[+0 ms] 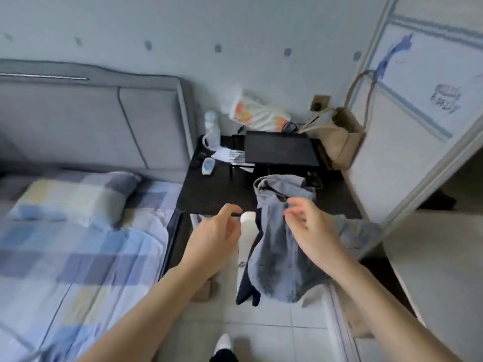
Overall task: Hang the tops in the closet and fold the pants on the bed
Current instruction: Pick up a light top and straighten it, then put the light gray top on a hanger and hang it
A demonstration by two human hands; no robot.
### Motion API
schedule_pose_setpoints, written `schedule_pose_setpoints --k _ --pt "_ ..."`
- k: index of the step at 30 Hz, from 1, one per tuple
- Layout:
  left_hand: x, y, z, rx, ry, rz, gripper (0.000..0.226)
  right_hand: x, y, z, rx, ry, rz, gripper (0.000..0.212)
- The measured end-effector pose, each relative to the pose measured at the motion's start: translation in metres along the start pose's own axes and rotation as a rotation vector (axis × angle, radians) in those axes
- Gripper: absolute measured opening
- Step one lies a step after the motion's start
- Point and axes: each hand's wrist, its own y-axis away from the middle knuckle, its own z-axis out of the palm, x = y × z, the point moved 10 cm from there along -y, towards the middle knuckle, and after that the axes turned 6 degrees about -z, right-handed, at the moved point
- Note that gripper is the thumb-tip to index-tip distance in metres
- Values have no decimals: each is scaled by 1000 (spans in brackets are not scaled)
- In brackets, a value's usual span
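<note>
Honestly, my left hand [217, 228] and right hand [305, 223] are reaching loosely curled, gripping nothing, toward the grey top [277, 246] draping off the black worktop [217, 189]; a clumsy grab is risking dragging the dark garment [247, 286] beneath it onto the floor.

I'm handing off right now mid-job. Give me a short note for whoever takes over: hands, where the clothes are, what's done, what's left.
Left hand: fingers loosely curled, holding nothing, beside the clothes.
Right hand: fingertips at the grey-blue shirt, about to pinch it; grip not certain in the blur.
Clothes: the shirt drapes off the front edge of the black bedside table, with a dark garment hanging under it.
Bed: no folded pants visible on it.
Closet door on the right; the inside is not in view.
Done: nothing visibly.
Left: hang the shirt, sort the dark garment.
</note>
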Motion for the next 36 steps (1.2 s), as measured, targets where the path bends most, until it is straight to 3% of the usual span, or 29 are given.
schedule_pose_setpoints --k 5,12,19,25,29,30,34,36 --pt "-151 120 -47 77 -13 -404 22 -55 48 138 -369 -62 -49 29" --pt "-337 312 -95 170 46 -962 23 -129 121 329 -747 -41 -106 28" --pt "-504 451 -130 190 153 -1328 22 -175 200 541 -1053 111 -103 27" --pt "-657 560 -118 57 228 -1586 26 -159 271 723 -1252 224 -13 28" --pt "-732 620 -84 -16 255 -1731 40 -121 317 820 -1347 278 77 21" --pt "-752 640 -75 -8 239 -1786 44 -109 333 850 -1378 292 74 19" --pt "-789 697 -57 45 124 -2015 56 -70 364 924 -1389 353 114 45" --pt "-799 728 -49 125 94 -2179 73 -52 376 958 -1395 361 162 37"
